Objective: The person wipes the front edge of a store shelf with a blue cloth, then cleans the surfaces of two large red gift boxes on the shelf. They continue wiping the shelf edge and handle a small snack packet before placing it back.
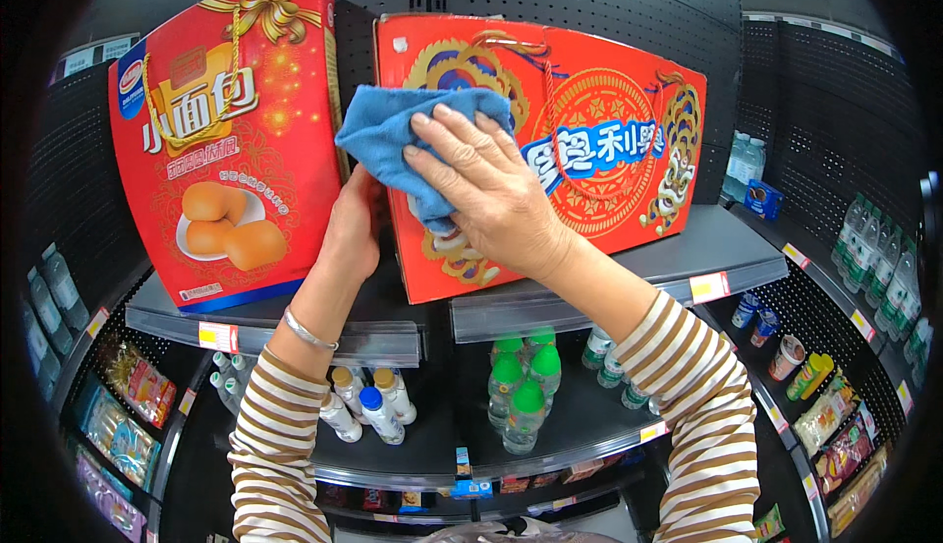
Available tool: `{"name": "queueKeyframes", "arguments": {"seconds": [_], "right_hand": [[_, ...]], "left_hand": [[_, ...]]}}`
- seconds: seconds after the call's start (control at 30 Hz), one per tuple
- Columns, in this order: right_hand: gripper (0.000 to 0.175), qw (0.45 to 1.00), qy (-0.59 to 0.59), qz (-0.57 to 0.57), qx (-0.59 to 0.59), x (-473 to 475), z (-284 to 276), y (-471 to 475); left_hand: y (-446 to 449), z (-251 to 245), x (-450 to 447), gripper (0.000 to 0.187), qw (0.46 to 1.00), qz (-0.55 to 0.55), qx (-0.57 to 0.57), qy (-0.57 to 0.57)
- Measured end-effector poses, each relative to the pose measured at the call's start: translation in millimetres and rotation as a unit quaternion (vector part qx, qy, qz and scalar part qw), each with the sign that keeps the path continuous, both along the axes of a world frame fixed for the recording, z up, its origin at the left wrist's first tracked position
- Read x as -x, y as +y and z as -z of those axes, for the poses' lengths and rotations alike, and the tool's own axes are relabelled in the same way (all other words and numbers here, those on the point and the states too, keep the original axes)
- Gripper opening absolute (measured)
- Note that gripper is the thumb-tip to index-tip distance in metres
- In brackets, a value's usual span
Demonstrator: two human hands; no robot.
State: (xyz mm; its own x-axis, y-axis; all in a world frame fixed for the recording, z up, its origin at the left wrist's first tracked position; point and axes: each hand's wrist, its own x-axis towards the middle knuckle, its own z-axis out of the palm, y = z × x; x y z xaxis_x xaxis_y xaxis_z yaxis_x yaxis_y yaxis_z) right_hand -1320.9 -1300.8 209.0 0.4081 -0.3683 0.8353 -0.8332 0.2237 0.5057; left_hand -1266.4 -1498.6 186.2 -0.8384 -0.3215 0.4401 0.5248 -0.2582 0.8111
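Observation:
A blue cloth (423, 126) lies bunched under my right hand (490, 189), pressed to the front left part of a red Oreo gift box (619, 211) with a red cord handle. My left hand (353, 222) is upright at the box's left side; its fingertips are hidden behind the cloth, so its grip does not show. Just left of that hand stands a taller red gift box of small breads (287, 152), with a gold cord handle and a printed bow. Both boxes rest on the top black shelf (435, 314).
Below, a shelf holds green-capped bottles (527, 403) and white bottles (383, 414). Clear plastic strips (545, 314) with price tags line the shelf edge. Side shelves carry water bottles (880, 263) and bagged snacks (118, 432). A perforated black back panel (589, 1) rises behind the boxes.

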Motion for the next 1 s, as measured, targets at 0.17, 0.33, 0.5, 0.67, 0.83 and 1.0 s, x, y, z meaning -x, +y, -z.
{"name": "queueKeyframes", "arguments": {"seconds": [0.17,0.33,0.5,0.67,0.83,1.0], "right_hand": [[0.052,1.0,-0.002,0.0,-0.013,-11,14,6],[0.047,0.998,-0.008,0.012,-0.057,-15,26,11],[0.045,0.997,-0.013,0.044,-0.058,-9,25,23],[0.047,0.997,0.006,0.043,-0.071,-5,25,19],[0.052,0.997,0.051,0.057,-0.009,14,-14,14],[0.063,0.991,0.031,0.042,0.126,20,-73,2]], "left_hand": [[-6,11,-16,0.051,0.998,-0.022,0.055,0.011],[-22,19,-18,0.052,0.995,-0.026,0.081,0.043],[16,-37,-30,0.059,0.927,-0.228,0.231,0.188],[15,-128,-25,0.057,0.815,-0.278,0.376,0.343],[11,-136,-4,0.057,0.875,-0.169,0.344,0.294],[9,-133,0,0.057,0.775,-0.338,0.397,0.357]]}}
